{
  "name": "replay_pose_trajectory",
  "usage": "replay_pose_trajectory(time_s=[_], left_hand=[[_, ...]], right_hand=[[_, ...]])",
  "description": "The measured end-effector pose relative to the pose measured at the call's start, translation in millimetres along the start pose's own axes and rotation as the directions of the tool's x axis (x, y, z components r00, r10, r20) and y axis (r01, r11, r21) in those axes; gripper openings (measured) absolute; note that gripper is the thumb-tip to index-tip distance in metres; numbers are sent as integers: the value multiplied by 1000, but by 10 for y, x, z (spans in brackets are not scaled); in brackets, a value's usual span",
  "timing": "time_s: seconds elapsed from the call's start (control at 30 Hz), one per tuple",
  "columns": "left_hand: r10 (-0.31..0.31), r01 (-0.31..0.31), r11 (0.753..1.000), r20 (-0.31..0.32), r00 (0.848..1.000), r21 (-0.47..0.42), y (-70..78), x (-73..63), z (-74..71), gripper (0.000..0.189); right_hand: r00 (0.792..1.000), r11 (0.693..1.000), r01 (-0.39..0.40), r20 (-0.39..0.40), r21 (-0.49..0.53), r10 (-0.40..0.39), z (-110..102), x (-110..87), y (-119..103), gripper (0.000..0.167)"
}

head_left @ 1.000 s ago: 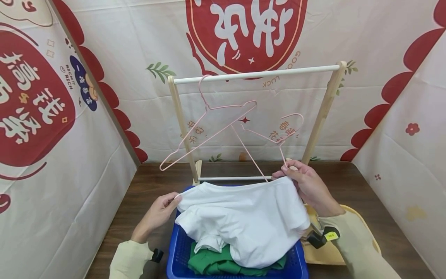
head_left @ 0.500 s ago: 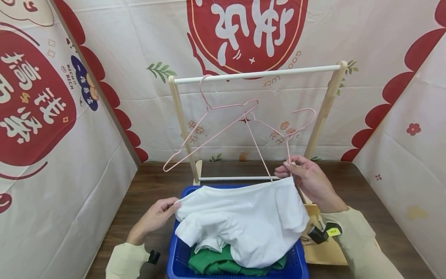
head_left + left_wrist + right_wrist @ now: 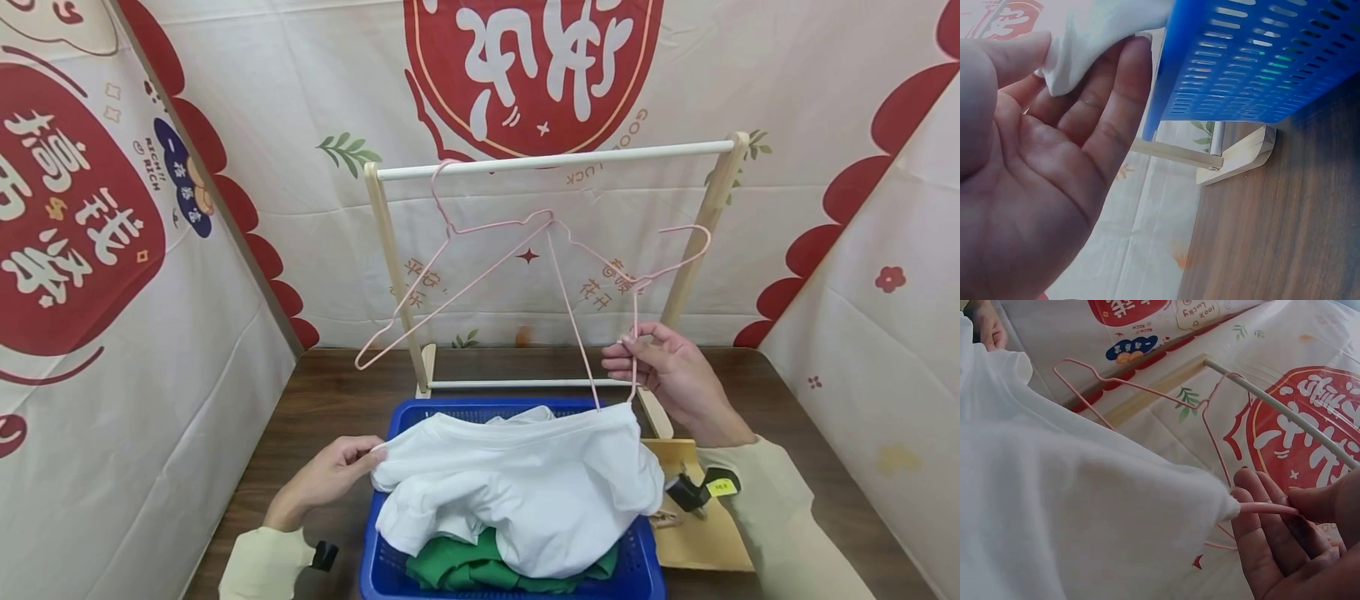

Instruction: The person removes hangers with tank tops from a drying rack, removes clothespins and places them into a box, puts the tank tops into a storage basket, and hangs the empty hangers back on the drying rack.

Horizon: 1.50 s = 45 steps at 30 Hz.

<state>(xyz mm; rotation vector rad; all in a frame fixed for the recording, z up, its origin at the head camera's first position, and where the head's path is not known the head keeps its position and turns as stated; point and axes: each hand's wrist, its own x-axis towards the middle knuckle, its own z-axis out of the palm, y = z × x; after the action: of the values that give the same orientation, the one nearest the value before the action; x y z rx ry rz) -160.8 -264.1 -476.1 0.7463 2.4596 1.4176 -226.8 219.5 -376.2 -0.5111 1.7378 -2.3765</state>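
A white shirt point(image 3: 517, 483) is spread over a blue basket point(image 3: 403, 415), partly covering a green cloth point(image 3: 480, 568) inside. My left hand point(image 3: 330, 471) pinches the shirt's edge on the left; the left wrist view shows the white fabric point(image 3: 1079, 50) between thumb and fingers. On the right, my right hand point(image 3: 671, 375) grips one side of a pink hanger point(image 3: 636, 304). In the right wrist view the hanger's pink wire point(image 3: 1266, 508) runs from the fingers into the shirt's opening. The hanger's lower end is hidden in the shirt, while its hook points up and right.
Behind the basket stands a rack with a white rail point(image 3: 555, 160) and wooden posts. A second pink hanger point(image 3: 495, 223) hangs at the rail's left end. A yellow tray point(image 3: 705, 546) with wooden clothespins point(image 3: 663, 519) lies right of the basket. Printed cloth walls surround the table.
My right hand has moved slightly right and up with the hanger, whose hook has swung rightward. The shirt's upper edge has sunk toward the basket, and my left hand has drifted a little lower.
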Motion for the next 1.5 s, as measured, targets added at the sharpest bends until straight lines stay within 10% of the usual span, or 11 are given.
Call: replay_pose_trajectory(time_s=[0.77,1.5], left_hand=[[56,-47,996,130,990,-72,-19,-75,-43,19],[16,-10,999,165,986,-32,165,66,93,17]], right_hand=[[986,992,37,-157,-121,-56,131,136,137,18],[979,927,137,-92,-350,-180,377,203,242,28]])
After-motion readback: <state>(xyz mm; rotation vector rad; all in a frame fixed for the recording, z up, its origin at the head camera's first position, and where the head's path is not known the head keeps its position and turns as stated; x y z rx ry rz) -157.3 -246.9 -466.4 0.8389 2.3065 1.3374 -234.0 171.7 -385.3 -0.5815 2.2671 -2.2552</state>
